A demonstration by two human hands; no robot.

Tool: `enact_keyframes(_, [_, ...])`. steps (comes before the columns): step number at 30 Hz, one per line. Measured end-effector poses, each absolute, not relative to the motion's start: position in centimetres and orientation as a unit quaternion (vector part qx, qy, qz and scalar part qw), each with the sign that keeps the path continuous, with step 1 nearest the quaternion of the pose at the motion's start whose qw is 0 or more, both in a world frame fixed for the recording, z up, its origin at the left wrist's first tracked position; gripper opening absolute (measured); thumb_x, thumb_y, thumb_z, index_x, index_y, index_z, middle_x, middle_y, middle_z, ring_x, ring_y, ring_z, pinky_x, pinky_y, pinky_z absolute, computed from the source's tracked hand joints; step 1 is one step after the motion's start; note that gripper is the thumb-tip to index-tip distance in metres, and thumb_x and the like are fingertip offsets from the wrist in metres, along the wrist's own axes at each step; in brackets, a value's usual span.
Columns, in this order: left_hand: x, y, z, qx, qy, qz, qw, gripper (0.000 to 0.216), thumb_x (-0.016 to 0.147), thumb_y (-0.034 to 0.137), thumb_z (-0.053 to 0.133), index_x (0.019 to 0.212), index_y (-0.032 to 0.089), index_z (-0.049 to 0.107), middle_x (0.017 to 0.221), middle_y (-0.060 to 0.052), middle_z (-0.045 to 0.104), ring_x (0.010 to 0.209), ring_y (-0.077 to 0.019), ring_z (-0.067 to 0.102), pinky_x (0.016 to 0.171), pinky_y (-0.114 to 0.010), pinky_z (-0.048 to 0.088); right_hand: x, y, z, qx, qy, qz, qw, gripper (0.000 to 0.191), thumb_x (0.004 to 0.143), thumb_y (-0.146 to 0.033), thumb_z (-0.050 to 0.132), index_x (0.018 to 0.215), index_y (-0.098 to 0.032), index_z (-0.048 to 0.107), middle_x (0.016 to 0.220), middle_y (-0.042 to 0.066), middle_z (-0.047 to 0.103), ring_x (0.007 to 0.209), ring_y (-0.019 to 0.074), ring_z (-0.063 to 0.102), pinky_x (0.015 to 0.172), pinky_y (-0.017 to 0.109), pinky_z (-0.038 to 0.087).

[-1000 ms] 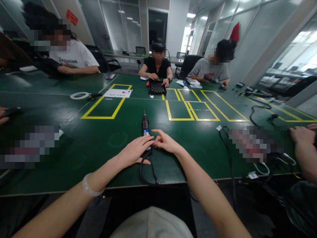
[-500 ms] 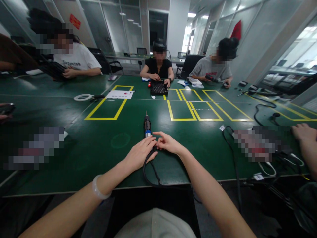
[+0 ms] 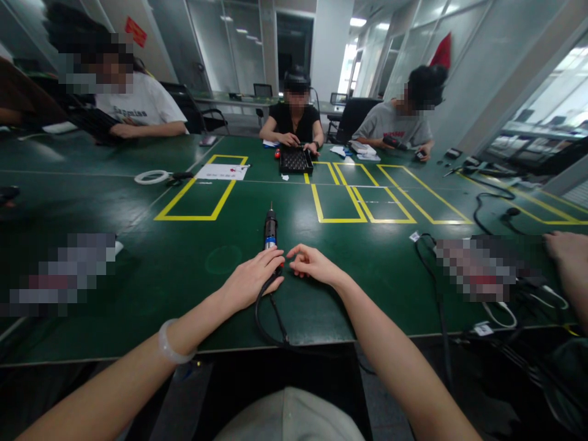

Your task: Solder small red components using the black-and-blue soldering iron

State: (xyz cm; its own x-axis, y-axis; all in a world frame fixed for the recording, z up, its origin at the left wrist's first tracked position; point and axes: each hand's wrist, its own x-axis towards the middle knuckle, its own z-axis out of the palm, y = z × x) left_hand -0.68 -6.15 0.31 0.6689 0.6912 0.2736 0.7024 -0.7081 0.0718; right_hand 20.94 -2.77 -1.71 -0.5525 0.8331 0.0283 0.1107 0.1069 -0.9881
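Note:
A black electric screwdriver (image 3: 271, 228) with a blue band lies on the green table, its bit pointing away from me. My left hand (image 3: 252, 277) is wrapped over its rear part, the fingers on top and the thumb showing on the near side. From under that hand a black cable (image 3: 258, 318) loops down to the table's front edge. Just right of the tool is my right hand (image 3: 315, 266), empty, with the index finger bent out and the others loosely curled. A small gap separates it from the screwdriver.
Yellow tape rectangles (image 3: 340, 220) mark the table (image 3: 220, 318). A white sheet (image 3: 223, 172) and a coiled white cable (image 3: 151, 177) lie ahead to the left. Across the table, a person handles a black tray (image 3: 296, 160). Blurred-out objects and cables lie at both sides.
My left hand and the screwdriver have shifted slightly left. My right hand has come away from them, leaving a gap, and its index finger is more bent.

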Motion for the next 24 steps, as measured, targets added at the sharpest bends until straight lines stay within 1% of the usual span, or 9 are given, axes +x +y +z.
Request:
enact_keyframes(4, [-1.5,-5.3,0.3,-0.914,-0.379,-0.146,-0.012,0.035,0.095,0.039,0.042,0.123,0.021,0.05,0.14,-0.01,0.049,0.137,-0.0225,0.036,0.109,-0.039,0.041,20.8,-2.8,-1.7,-0.346,-0.675,0.573,0.311,0.019,0.081,-0.031,0.062,0.09,-0.015,0.054,0.06,-0.005,0.056,0.052,0.008,0.051,0.051,0.02,0.041])
enact_keyframes(7, [-2.1,-4.4,0.0,-0.911,-0.383,-0.151,-0.022,0.037,0.095,0.042,0.042,0.125,0.022,0.049,0.14,-0.009,0.048,0.138,-0.0219,0.035,0.109,-0.04,0.04,20.7,-2.8,-1.8,-0.341,-0.675,0.577,0.307,0.019,0.082,-0.032,0.062,0.085,-0.015,0.055,0.06,-0.004,0.056,0.053,0.0082,0.051,0.052,0.02,0.041])
enact_keyframes(12, [-3.2,-2.8,-0.7,-0.909,-0.389,-0.15,-0.034,0.038,0.093,0.044,0.043,0.125,0.024,0.049,0.142,-0.007,0.047,0.139,-0.0214,0.034,0.11,-0.04,0.038,20.7,-2.9,-1.6,-0.353,-0.674,0.573,0.305,0.018,0.084,-0.032,0.059,0.089,-0.015,0.057,0.062,-0.003,0.058,0.054,0.0085,0.052,0.049,0.019,0.038])
enact_keyframes(17, [-4.9,-1.4,-0.1,-0.903,-0.407,-0.128,-0.039,0.04,0.093,0.046,0.042,0.126,0.025,0.05,0.143,-0.005,0.047,0.14,-0.0228,0.032,0.11,-0.041,0.038,20.9,-2.9,-1.6,-0.364,-0.675,0.566,0.304,0.018,0.085,-0.031,0.057,0.092,-0.014,0.057,0.065,-0.001,0.059,0.054,0.0082,0.052,0.046,0.017,0.036])
enact_keyframes(24, [-11.0,2.2,-0.4,-0.872,-0.473,-0.117,-0.048,0.045,0.09,0.05,0.039,0.127,0.026,0.05,0.147,-0.002,0.042,0.142,-0.0233,0.026,0.114,-0.045,0.032,21.1,-2.7,-1.8,-0.364,-0.671,0.571,0.303,0.017,0.086,-0.029,0.055,0.094,-0.014,0.057,0.068,0.0,0.06,0.055,0.0082,0.053,0.046,0.017,0.037])
